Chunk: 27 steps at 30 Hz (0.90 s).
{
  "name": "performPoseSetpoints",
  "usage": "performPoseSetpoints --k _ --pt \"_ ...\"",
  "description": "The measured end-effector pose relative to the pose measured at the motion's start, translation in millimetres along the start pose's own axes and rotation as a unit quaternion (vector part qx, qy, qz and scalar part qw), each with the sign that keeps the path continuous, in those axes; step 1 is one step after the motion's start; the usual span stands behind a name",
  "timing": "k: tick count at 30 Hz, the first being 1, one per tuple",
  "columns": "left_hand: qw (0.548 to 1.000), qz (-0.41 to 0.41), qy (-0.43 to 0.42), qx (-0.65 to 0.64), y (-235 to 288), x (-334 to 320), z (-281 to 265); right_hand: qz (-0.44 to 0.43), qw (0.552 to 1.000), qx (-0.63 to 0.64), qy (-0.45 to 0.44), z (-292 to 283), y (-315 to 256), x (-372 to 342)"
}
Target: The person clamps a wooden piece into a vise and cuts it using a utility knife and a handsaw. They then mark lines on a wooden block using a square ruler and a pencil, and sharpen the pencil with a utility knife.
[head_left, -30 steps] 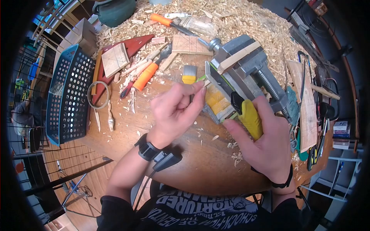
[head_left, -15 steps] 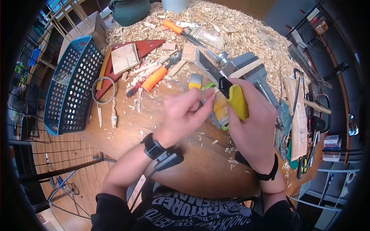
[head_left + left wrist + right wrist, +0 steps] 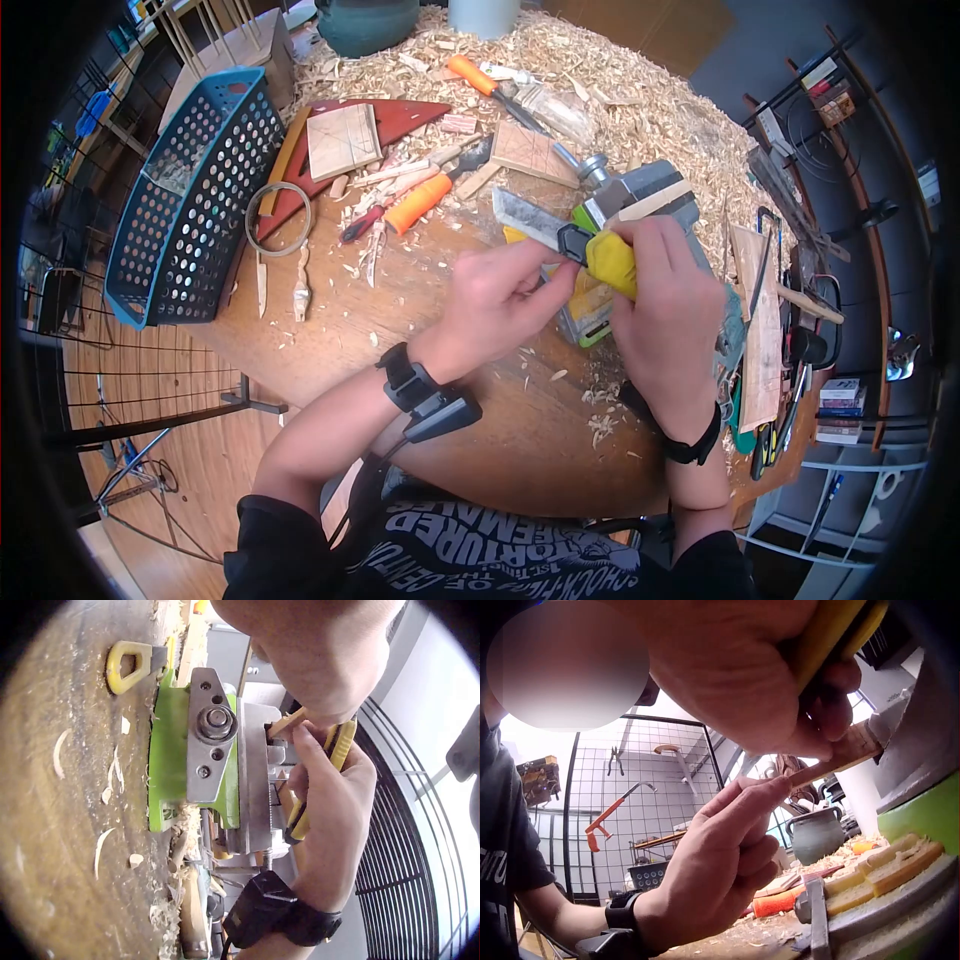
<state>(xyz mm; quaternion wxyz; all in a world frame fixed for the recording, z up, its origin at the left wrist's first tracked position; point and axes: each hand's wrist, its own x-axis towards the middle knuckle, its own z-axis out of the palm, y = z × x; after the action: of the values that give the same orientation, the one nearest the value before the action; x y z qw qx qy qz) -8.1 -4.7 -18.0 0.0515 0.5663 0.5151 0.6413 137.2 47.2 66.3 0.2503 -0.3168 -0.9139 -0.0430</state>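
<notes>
My right hand [image 3: 665,310] grips the yellow-and-black handle of a utility knife [image 3: 612,262]. Its broad grey blade points left, just above the fingertips of my left hand [image 3: 500,300]. Thumb and forefinger of that left hand pinch the near end of a slim wooden strip [image 3: 847,754]. Beyond the fingers the strip [image 3: 655,203] lies across the top of a grey bench vise [image 3: 645,178] with a green base [image 3: 169,750]. In the right wrist view the right fingers come down close over the strip. The knife handle hides part of the strip in the head view.
Wood shavings [image 3: 640,110] cover the bench's far side. Left lie a perforated basket [image 3: 215,190], a tape roll [image 3: 252,222], a square board [image 3: 342,140] and an orange-handled chisel [image 3: 418,203]. A plank [image 3: 758,330] and several tools lie right. A yellow-handled brush [image 3: 129,669] lies near the vise.
The head view has swung, shifting the scene. My right hand has moved up and closer to my left hand; the blade has turned from steep to flatter, pointing left. Left hand keeps its pinch.
</notes>
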Motion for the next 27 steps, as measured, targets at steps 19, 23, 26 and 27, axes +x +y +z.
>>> performPoseSetpoints --k 19,23,26,27 --pt "1.000 -0.006 -0.006 0.017 3 2 0 0.242 0.916 0.273 -0.166 -37 13 -60" --pt "1.000 -0.006 -0.007 0.013 2 2 0 0.335 0.860 0.336 -0.187 -55 11 -54" --pt "1.000 -0.005 -0.008 0.012 2 2 1 0.304 0.892 0.295 -0.158 -54 11 -54" --pt "1.000 -0.004 -0.008 0.012 2 2 0 0.305 0.903 0.268 -0.141 -53 9 -52"
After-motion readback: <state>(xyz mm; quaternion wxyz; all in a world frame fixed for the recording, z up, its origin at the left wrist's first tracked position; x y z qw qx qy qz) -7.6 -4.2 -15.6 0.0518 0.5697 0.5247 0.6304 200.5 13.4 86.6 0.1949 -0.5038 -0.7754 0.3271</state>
